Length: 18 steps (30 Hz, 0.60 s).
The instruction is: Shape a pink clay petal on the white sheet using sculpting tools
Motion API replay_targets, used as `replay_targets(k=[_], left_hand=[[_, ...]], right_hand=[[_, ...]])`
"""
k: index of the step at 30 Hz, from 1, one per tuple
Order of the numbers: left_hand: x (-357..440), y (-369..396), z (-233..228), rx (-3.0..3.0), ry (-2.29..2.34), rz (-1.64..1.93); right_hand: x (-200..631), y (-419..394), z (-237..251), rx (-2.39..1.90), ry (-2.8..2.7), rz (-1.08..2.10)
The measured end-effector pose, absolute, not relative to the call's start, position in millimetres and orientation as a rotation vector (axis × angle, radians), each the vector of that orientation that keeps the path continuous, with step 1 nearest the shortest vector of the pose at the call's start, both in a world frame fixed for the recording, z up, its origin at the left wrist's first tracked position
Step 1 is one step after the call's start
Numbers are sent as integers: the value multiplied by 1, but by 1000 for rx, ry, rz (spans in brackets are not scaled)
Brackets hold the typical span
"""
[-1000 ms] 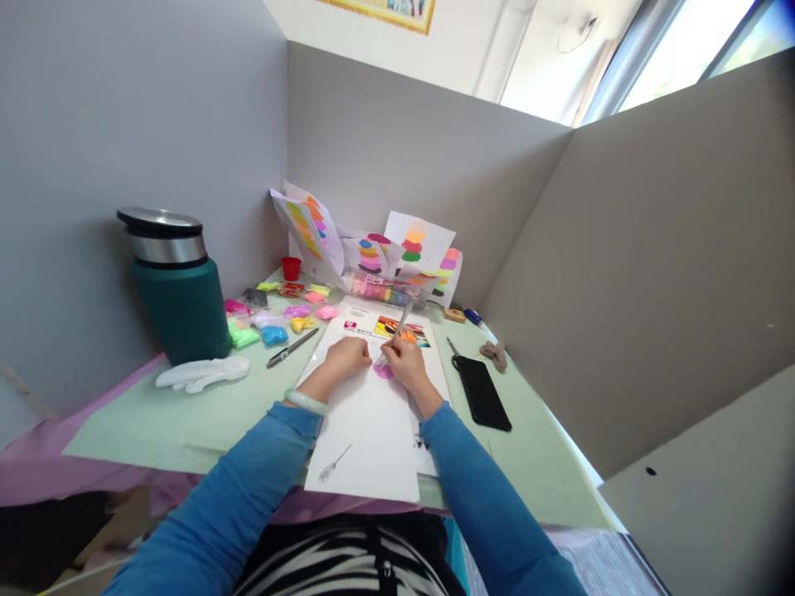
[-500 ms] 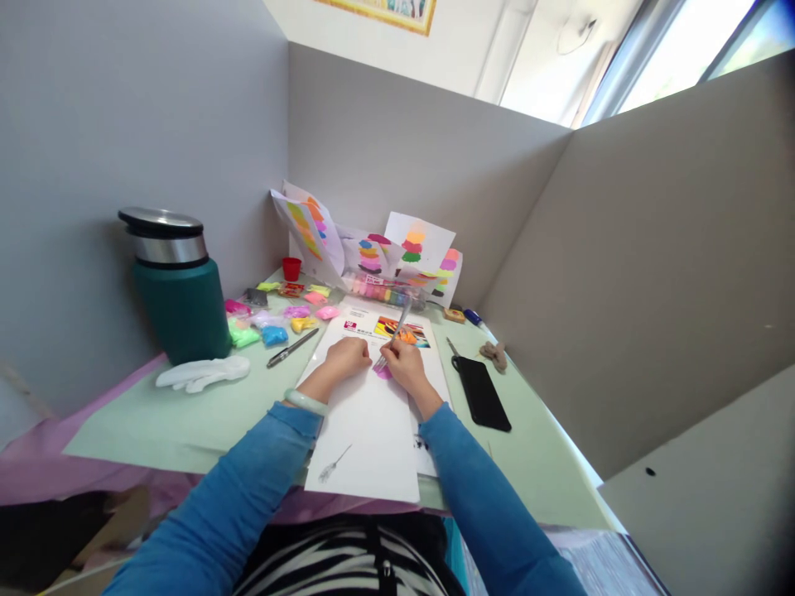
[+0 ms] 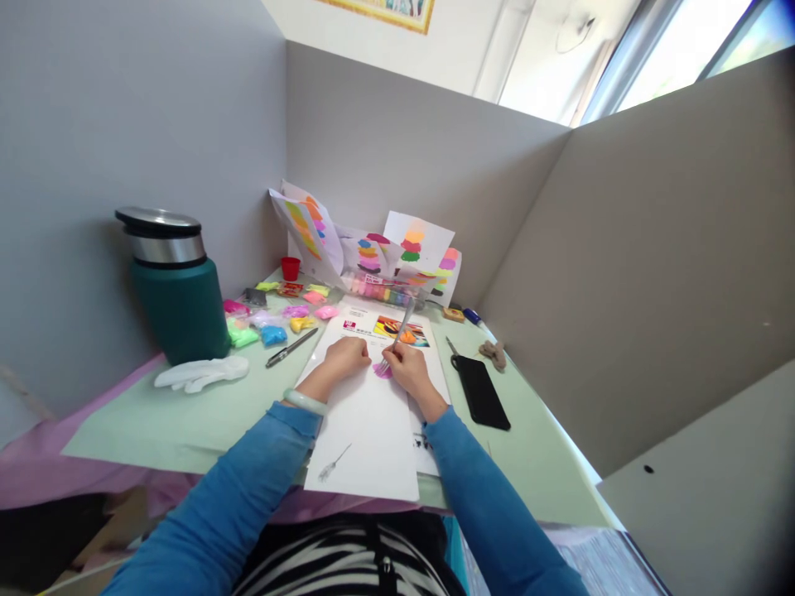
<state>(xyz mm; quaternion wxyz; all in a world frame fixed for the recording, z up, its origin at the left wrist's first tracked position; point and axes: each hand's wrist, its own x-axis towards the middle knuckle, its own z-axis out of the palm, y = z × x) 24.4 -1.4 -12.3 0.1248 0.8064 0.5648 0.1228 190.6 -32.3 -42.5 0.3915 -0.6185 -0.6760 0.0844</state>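
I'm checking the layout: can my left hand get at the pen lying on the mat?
Probably yes: the left hand rests on the white sheet, and the pen lies just to its left with bare mat between.

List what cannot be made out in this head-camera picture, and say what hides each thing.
- Pink patch on the white sheet: partly hidden by the right hand.
- Clear tool: its tip is too small to identify.
- Left hand: its curled fingers hide the palm.
- Printed text: too small to read.

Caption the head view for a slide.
Right hand works a clear tool on a pink patch while left hand steadies the white sheet.
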Motion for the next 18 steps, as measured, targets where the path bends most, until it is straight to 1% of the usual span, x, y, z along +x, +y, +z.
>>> replay_targets(k=[2,8,10,15,18], left_hand=[[24,-1,-13,2348,1640,359],[24,-2,-12,2337,1632,384],[24,-2,-12,2331,1633,379],[24,0,-13,2337,1629,363],[24,0,-14,2337,1637,361]], right_hand=[[191,-33,-42,-1611,-1725,201],[205,-33,-39,-1817,-1603,26],[206,-34,-39,-1770,-1593,58],[195,-36,-42,-1561,-1679,260],[194,-36,-43,-1599,-1679,257]])
